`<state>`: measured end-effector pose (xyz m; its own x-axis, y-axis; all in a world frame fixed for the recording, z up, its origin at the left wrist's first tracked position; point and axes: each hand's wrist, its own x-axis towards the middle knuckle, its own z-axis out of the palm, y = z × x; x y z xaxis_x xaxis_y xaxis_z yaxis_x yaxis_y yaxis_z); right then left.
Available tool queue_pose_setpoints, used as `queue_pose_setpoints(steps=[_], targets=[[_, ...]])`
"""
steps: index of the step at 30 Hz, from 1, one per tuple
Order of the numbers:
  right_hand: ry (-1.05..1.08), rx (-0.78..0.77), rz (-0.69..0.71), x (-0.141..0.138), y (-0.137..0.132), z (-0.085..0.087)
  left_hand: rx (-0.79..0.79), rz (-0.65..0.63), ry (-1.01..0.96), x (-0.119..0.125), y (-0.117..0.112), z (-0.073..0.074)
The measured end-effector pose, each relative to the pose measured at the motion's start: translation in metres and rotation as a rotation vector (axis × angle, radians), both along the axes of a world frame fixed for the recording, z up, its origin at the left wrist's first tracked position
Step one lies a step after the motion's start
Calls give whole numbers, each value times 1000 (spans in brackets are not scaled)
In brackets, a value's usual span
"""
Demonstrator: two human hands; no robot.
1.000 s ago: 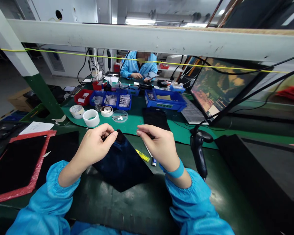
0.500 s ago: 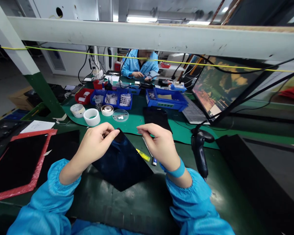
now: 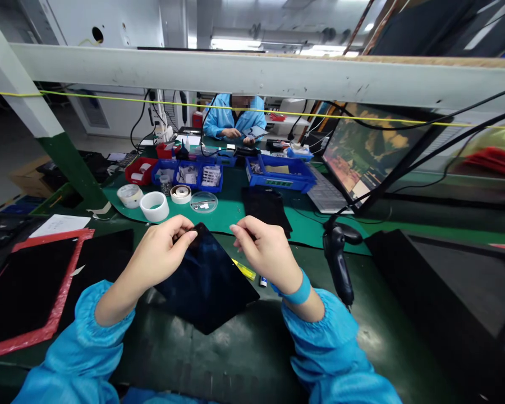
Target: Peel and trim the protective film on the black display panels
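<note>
A dark glossy tablet (image 3: 206, 280) lies tilted on the green bench in front of me. My left hand (image 3: 164, 252) pinches its far corner, thumb and fingers closed on the edge. Just right of that corner, my right hand (image 3: 263, 247) hovers with its fingers curled in a pinch; what it holds is too small to make out. A yellow-tipped pen tool (image 3: 244, 270) and a small white-and-blue tube (image 3: 263, 280) lie on the mat beneath my right hand.
Tape rolls (image 3: 155, 205), a clear dish (image 3: 203, 201) and blue parts bins (image 3: 280, 173) stand behind. A black panel in a red frame (image 3: 25, 292) lies left, a black handheld tool (image 3: 339, 261) and a lit monitor (image 3: 370, 154) right. A person in blue (image 3: 234, 119) works opposite.
Both hands and the tablet keep their pose; the view has shifted slightly, so everything sits a little further left in the picture.
</note>
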<state>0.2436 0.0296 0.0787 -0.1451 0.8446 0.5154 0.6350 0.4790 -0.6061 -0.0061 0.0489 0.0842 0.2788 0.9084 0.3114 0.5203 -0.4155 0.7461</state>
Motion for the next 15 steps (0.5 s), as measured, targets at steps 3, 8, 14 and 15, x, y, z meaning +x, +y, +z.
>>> queue_pose_setpoints(steps=[3, 8, 14, 15], targets=[[-80, 28, -27, 1, 1, 0, 6, -13, 21, 0, -1, 2], [-36, 120, -14, 3, 7, -1, 13, -29, 11, 3, -4, 3], [37, 137, -41, 7, 14, -3, 8, -23, 3, 3, -6, 5], [47, 118, -41, 7, 14, -3, 9, -26, 4, 2, -6, 5]])
